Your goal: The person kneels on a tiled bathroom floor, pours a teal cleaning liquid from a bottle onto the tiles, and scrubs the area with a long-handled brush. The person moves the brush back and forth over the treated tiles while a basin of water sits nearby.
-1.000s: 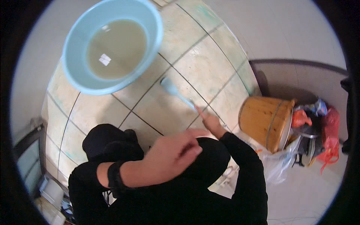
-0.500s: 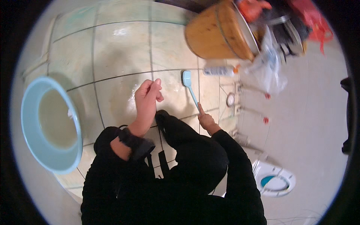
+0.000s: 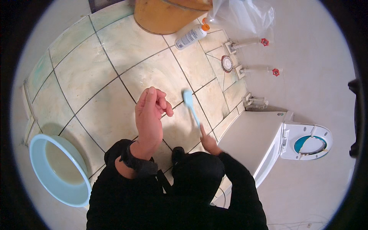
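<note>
Down low, a light blue brush [image 3: 190, 105] with its head flat on the tiled floor [image 3: 96, 76], near the middle. Long handle running back into the right hand [image 3: 208, 142], wrapped tight around the end. Left hand [image 3: 150, 115] up in the air, fingers loosely curled, holding nothing. Could slip on the wet tiles. Could bump the blue basin [image 3: 57, 184] of water by the floor's left edge.

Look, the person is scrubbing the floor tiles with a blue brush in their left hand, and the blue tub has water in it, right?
Not quite. The brush is in the right hand, as the head view shows. The left hand is raised and holds nothing. It is on the floor tiles, and the blue tub does hold water.
</note>
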